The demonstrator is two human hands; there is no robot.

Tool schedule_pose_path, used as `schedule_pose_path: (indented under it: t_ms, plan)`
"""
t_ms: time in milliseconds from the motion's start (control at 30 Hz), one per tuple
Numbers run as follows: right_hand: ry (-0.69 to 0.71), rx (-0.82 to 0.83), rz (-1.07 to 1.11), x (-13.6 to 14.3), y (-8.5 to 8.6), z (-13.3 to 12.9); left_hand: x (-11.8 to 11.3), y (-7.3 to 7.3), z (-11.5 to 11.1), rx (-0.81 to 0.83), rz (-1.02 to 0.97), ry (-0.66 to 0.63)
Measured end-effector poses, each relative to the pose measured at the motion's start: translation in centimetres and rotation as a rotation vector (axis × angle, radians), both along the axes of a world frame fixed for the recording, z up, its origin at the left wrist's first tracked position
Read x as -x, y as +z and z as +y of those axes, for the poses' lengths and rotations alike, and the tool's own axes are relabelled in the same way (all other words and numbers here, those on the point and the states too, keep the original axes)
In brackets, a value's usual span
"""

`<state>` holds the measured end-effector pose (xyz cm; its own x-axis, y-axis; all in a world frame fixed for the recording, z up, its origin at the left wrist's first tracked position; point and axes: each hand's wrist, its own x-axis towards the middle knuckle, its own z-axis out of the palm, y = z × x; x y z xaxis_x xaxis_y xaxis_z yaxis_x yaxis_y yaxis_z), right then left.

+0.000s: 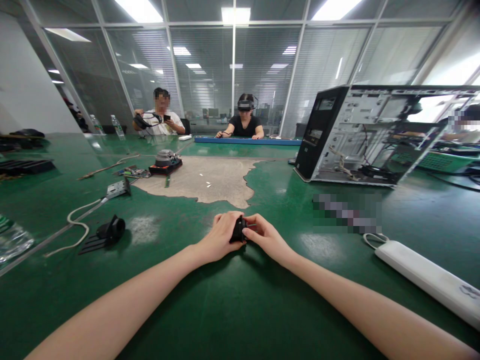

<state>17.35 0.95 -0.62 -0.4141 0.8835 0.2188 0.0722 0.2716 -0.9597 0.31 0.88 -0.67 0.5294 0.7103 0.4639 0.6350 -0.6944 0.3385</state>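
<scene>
Near the middle of the green table [232,310], a small black part [239,230] is between my two hands. My left hand [223,231] wraps round it from the left, with the fingers over its top. On its right side, my right hand [264,234] pinches at it with thumb and fingers; something thin and light shows between these fingertips, too small to name. Much of the part is covered by my fingers. Beyond my hands lies a worn greyish sheet [210,180] with small white scraps on it.
An open computer case [326,135] stands at the right, with a white power strip [427,277] nearer. To the left are a black plastic part [108,232], a metal box [119,188], a cooler [165,161] and a bottle [13,240]. Two people sit across the table.
</scene>
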Motion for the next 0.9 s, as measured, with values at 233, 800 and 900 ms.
schedule_pose_path:
  t_ms: [233,800,900]
  plan:
    - [0.028,-0.035,0.07,0.15,0.0,-0.34,0.04,-0.03,0.0,-0.007,-0.002,-0.004]
    - [0.012,-0.043,0.065,0.05,0.2,-0.42,-0.04,0.03,-0.05,0.002,-0.002,0.001]
    - [0.004,-0.034,0.062,0.14,0.1,-0.37,-0.07,0.09,-0.08,0.006,-0.001,0.004]
